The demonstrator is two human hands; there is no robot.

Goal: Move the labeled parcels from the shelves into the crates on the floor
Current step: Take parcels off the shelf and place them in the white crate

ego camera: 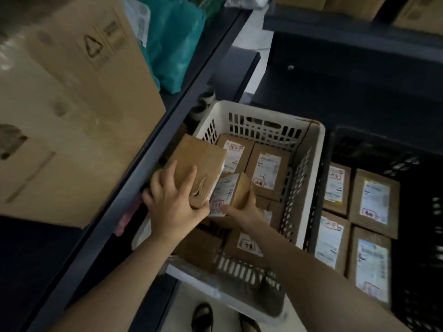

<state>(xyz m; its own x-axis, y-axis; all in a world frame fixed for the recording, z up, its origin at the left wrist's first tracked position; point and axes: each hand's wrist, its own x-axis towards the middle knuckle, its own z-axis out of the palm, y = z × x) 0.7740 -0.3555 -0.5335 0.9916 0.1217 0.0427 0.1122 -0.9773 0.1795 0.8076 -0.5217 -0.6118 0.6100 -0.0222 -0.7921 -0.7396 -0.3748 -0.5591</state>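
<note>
White crate [318,164], pale floor [182,305] | dark shelf [153,144] | left hand [172,204] grips brown parcel [199,161] | right hand [244,212] grips labelled parcel [227,190]

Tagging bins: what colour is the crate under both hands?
White crate, slotted walls; head view shows it best.

Two crates on the floor [182,304]: one white crate [317,178] left, one black crate [374,149] right. Four labelled parcels [374,202] flat in the black crate, two far, two near. At least four boxed parcels [268,171] in the white crate, some partly hidden. Two hands, one parcel each: left hand [175,207] on a plain-faced parcel [199,161], right hand [244,209] on a label-up parcel [227,190]. One large cardboard box [79,111] and one teal bag [175,44] on the left shelf [153,149].
</note>
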